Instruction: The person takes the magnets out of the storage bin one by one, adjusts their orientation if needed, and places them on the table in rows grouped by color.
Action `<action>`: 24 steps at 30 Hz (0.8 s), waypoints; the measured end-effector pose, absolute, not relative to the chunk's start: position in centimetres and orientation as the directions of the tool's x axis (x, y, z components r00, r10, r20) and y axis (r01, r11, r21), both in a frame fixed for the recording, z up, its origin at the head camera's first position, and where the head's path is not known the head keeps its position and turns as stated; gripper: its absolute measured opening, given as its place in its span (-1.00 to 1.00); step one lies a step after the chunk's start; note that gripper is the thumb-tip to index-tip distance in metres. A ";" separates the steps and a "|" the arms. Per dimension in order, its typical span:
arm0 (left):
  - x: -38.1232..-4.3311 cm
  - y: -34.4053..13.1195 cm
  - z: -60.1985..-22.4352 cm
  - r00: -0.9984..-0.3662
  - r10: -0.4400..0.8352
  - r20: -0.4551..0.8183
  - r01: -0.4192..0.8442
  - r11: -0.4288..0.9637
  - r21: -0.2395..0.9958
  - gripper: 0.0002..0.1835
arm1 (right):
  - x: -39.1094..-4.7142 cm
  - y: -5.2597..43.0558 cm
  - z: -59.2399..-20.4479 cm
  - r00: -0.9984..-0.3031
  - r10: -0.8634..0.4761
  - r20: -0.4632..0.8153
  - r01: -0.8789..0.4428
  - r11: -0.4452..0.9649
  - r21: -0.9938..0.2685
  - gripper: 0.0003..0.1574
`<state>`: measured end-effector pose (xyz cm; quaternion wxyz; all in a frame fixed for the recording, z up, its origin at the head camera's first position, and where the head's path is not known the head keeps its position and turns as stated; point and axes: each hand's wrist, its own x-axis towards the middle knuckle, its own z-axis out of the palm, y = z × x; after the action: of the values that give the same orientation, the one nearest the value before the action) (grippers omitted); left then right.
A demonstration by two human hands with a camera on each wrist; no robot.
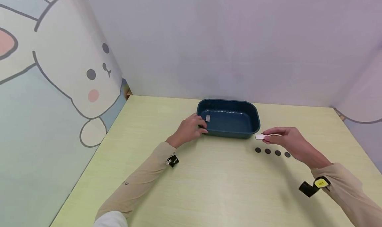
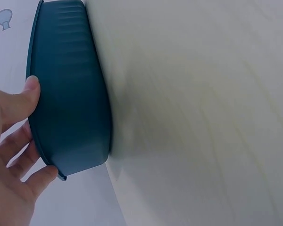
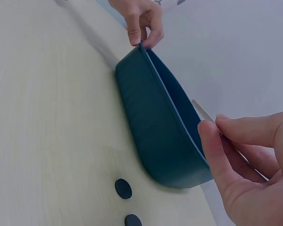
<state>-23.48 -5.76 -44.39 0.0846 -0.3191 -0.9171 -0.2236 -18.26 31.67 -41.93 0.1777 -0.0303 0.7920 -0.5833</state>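
A dark blue plastic bin (image 1: pixel 228 134) stands on the table with a small pale rectangular piece (image 1: pixel 207 118) inside, near its left end. At the bin's front left corner, my left hand (image 1: pixel 190 129) grips the rim; the thumb is outside and other fingers reach over the edge. My right hand (image 1: pixel 283 139) pinches a thin white rectangular piece (image 1: pixel 259 137) between thumb and fingers, just off the bin's right corner. In the right wrist view that thin piece (image 3: pixel 203 111) appears edge-on beside the bin's rim. Below the right hand, several dark round discs (image 1: pixel 267 151) lie in a row.
The pale yellow table (image 1: pixel 209 187) runs back to a light wall (image 1: pixel 223 48) close behind the bin. On the left is a wall panel (image 1: pixel 59 121) with a cartoon rabbit. Small devices are strapped to both sleeves.
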 end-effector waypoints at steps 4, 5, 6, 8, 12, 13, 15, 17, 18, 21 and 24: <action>-23.5 -5.7 -44.4 -0.780 0.547 0.304 0.626 0.694 0.357 -0.93 | -17.9 32.0 -42.4 -0.925 -0.261 -0.275 0.197 0.290 -0.937 -0.58; -23.5 -5.7 -44.4 -0.780 0.547 0.305 0.626 0.694 0.356 -0.93 | -17.8 32.0 -42.5 -0.923 -0.264 -0.281 0.203 0.287 -0.936 -0.58; -23.5 -5.7 -44.4 -0.779 0.547 0.306 0.626 0.693 0.356 -0.92 | -17.7 32.1 -42.6 -0.921 -0.261 -0.290 0.214 0.285 -0.934 -0.59; -23.4 -5.6 -44.4 -0.779 0.547 0.307 0.627 0.692 0.358 -0.92 | -17.5 32.3 -42.9 -0.916 -0.265 -0.302 0.223 0.292 -0.930 -0.60; -23.4 -5.6 -44.4 -0.780 0.545 0.308 0.626 0.689 0.364 -0.91 | -17.2 32.7 -43.3 -0.910 -0.269 -0.316 0.227 0.315 -0.921 -0.61; -23.4 -5.6 -44.4 -0.780 0.544 0.308 0.625 0.689 0.365 -0.91 | -17.1 32.8 -43.4 -0.909 -0.273 -0.316 0.225 0.318 -0.921 -0.61; -23.4 -5.6 -44.4 -0.780 0.544 0.309 0.625 0.690 0.366 -0.90 | -17.0 33.0 -43.7 -0.907 -0.285 -0.311 0.223 0.301 -0.927 -0.62; -23.5 -5.6 -44.4 -0.780 0.544 0.308 0.625 0.690 0.364 -0.90 | -16.8 33.2 -43.9 -0.903 -0.306 -0.301 0.221 0.270 -0.937 -0.63; -23.5 -5.6 -44.5 -0.780 0.545 0.308 0.626 0.691 0.362 -0.90 | -16.7 33.2 -44.0 -0.901 -0.317 -0.296 0.221 0.252 -0.942 -0.64; -23.5 -5.6 -44.4 -0.778 0.548 0.306 0.628 0.692 0.358 -0.91 | -16.4 33.4 -44.2 -0.894 -0.352 -0.278 0.219 0.199 -0.955 -0.67; -23.4 -5.6 -44.3 -0.777 0.548 0.311 0.630 0.687 0.364 -0.92 | -16.2 33.6 -44.5 -0.888 -0.379 -0.262 0.215 0.161 -0.963 -0.70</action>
<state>-23.41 -5.64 -44.32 0.0890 -0.3220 -0.9140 -0.2303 -16.22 33.57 -44.51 0.2303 -0.0563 0.7261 -0.6454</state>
